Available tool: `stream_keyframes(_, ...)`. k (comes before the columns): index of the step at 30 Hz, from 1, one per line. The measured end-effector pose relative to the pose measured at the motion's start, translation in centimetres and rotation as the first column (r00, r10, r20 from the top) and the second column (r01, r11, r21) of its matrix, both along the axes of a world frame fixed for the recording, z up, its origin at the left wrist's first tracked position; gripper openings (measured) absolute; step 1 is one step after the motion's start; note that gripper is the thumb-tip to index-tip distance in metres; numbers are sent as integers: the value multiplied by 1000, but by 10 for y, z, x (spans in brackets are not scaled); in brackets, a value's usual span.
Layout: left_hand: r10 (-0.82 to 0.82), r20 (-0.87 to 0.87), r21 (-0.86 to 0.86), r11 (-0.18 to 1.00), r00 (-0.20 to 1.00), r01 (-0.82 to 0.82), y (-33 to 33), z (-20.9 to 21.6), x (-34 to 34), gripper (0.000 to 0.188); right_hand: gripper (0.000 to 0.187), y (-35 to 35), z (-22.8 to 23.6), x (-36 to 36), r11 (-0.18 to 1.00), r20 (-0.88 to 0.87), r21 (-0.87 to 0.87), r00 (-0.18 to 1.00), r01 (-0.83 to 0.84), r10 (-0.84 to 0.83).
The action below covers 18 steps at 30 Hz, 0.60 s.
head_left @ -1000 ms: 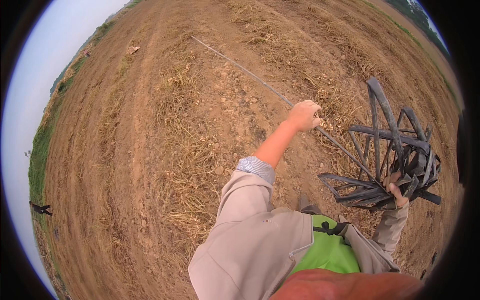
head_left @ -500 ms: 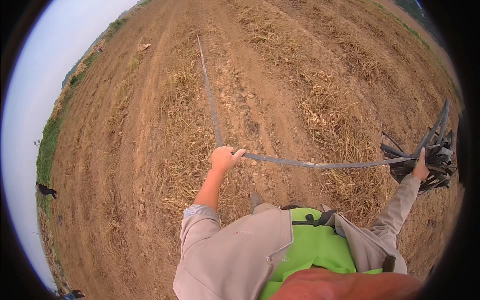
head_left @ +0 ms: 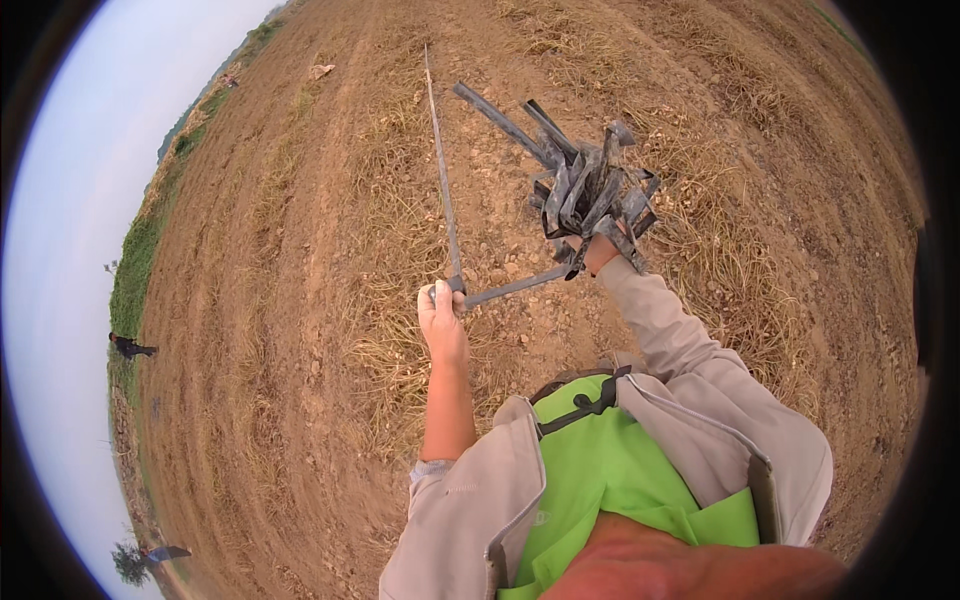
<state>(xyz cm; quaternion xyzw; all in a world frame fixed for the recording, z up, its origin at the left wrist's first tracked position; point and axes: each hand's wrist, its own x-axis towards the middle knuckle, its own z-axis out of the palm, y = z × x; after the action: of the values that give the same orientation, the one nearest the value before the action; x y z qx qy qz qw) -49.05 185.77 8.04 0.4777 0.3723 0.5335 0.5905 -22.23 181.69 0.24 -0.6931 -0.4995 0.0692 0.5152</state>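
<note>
My left hand (head_left: 441, 313) is closed around a flat dark grey plastic strip (head_left: 440, 170), which looks like drip tape. From that grip the strip runs straight ahead over the soil. Another stretch of it crosses rightward to my right hand (head_left: 600, 252). There a loose bundle of folded strip (head_left: 590, 190) is gathered, its loops and ends sticking out in several directions. The bundle hides most of my right fingers, but they hold it from below. Both hands are in front of my body, the right one a little farther out.
Brown furrowed soil (head_left: 290, 250) spreads all around, with rows of dry straw-like plants (head_left: 720, 220) on it. A pale scrap (head_left: 321, 71) lies at the far left. Two people, one in dark clothing (head_left: 132, 347), stand near the green field edge (head_left: 135, 270).
My right hand has swung in from the far right with the bundle, toward my left hand. The strip span between the hands is much shorter. My left hand has turned upright.
</note>
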Motion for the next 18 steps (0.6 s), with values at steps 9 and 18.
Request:
stream_keyframes(9, 299, 159, -206, 942, 941, -264, -66, -10, -85, 21, 40, 4, 3, -171, 819, -21, -159, 831, -552, 556)
stream_keyframes(18, 348, 312, -309, 917, 884, -252, -153, 9, -177, 28, 38, -34, 16, -308, 518, -155, -219, 553, -827, 818)
